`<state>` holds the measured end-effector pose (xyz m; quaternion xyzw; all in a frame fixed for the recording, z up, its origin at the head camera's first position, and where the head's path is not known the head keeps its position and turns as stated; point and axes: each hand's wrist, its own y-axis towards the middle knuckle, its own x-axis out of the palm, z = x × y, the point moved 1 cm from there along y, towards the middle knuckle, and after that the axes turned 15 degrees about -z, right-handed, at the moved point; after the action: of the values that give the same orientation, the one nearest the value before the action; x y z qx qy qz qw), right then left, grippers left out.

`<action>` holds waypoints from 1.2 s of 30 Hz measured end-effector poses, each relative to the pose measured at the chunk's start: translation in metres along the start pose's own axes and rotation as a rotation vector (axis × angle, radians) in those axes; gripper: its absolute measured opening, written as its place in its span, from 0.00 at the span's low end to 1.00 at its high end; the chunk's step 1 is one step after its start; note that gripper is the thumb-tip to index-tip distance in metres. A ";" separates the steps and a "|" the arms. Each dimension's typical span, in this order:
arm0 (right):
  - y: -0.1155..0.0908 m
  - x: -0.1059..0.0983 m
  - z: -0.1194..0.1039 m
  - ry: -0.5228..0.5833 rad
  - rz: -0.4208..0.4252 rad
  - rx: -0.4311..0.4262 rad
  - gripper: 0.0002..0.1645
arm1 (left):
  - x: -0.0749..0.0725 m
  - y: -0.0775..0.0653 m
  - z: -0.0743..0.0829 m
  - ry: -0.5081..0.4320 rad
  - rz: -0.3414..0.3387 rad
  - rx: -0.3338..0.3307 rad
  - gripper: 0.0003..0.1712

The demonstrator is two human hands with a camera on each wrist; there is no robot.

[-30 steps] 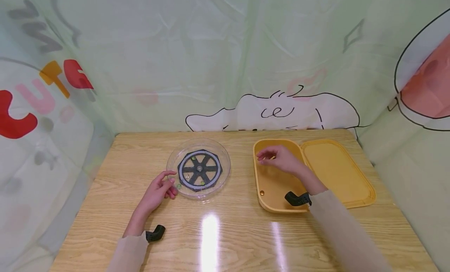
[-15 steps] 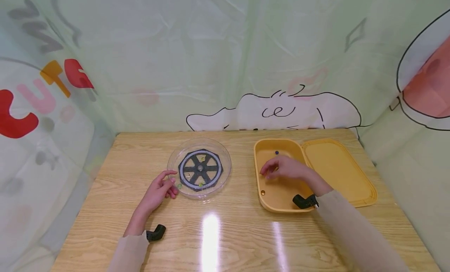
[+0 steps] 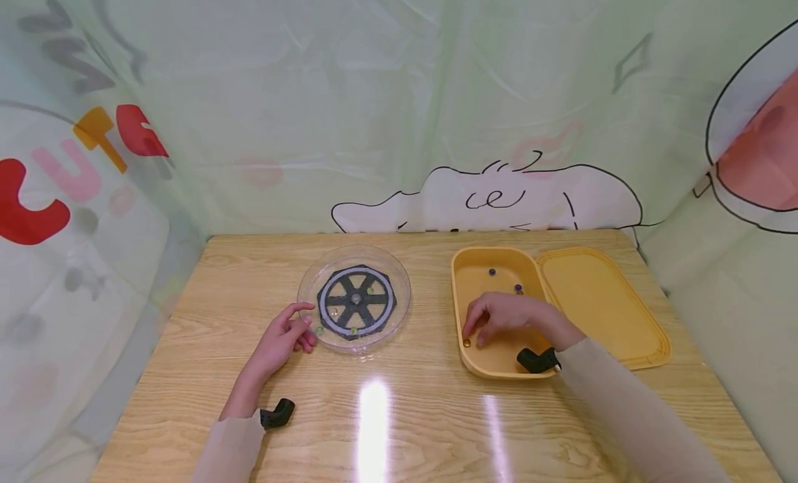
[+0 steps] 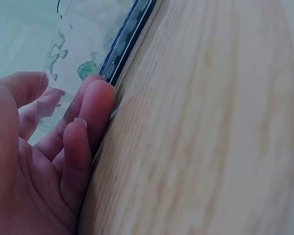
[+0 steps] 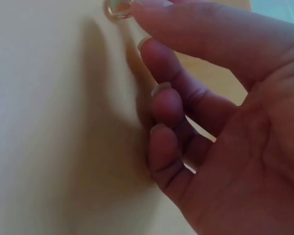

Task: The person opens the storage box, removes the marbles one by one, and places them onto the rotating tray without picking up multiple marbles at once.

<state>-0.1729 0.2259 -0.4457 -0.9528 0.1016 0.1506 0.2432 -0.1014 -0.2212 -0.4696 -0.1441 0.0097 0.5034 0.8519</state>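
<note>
In the head view, the right hand (image 3: pixel 506 312) is holding loosely parted fingers at an amber marble (image 3: pixel 467 343) in the yellow box (image 3: pixel 476 285). Left wrist: the left hand (image 4: pixel 54 159) is touching the clear dish (image 4: pixel 81 41); whether gripping, I cannot tell. Right wrist: a fingertip (image 5: pixel 149 18) is meeting the marble.

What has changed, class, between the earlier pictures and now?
The right hand came nearer the camera, to an amber marble in the yellow box; two blue marbles now show. In the clear dish, the far yellow-green marble rolled right, the near one left. The left hand, lid and amber marble stayed put.
</note>
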 end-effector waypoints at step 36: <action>-0.004 -0.001 -0.003 -0.007 0.066 0.056 0.07 | 0.001 0.001 -0.003 -0.011 0.010 -0.015 0.19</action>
<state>-0.1723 0.2284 -0.4412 -0.9413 0.1361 0.1590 0.2650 -0.1016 -0.2210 -0.4726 -0.1474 0.0019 0.5084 0.8484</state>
